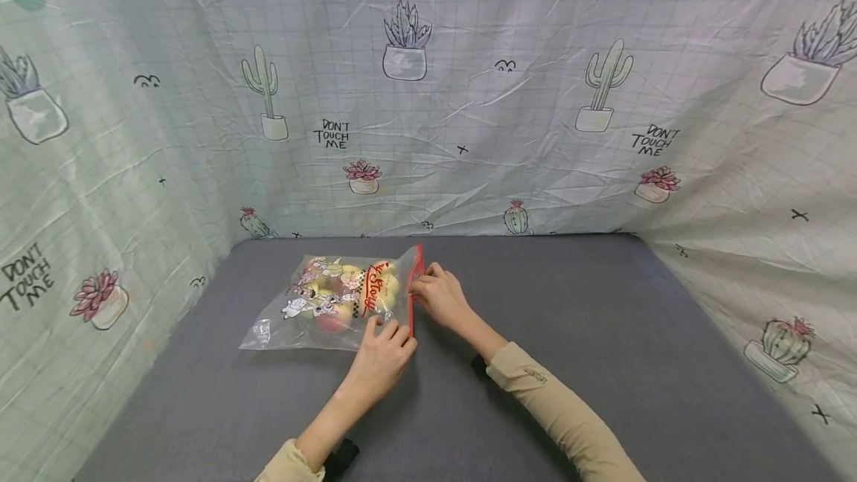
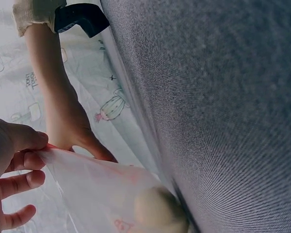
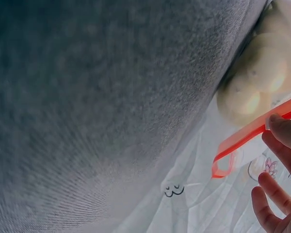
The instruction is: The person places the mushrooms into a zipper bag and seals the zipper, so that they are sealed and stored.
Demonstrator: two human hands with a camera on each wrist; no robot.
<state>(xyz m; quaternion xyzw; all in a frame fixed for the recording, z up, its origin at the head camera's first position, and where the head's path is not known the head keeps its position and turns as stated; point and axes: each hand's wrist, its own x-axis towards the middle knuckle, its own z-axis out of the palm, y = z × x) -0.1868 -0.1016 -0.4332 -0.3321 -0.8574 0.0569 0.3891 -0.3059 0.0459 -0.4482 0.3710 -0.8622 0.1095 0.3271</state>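
A clear zip bag (image 1: pixel 268 332) printed with cartoon figures and red lettering lies on the grey table. Inside it are several round yellow and reddish fruits (image 1: pixel 332 318), also seen pale through the plastic in the right wrist view. Along the bag's right end runs a red zip strip (image 3: pixel 247 132). My left hand (image 1: pixel 384 357) pinches the near corner of that end between thumb and forefinger, other fingers spread apart. Farther along the strip, my right hand (image 1: pixel 442 297) pinches the red edge with thumb and forefinger. The far corner of the strip stands up beyond it.
A pale curtain (image 1: pixel 428 117) printed with potted cacti hangs behind the table (image 1: pixel 576 318) and along both its sides. Dark bands (image 1: pixel 343 456) sit at both wrists, by the beige sleeves (image 1: pixel 562 407).
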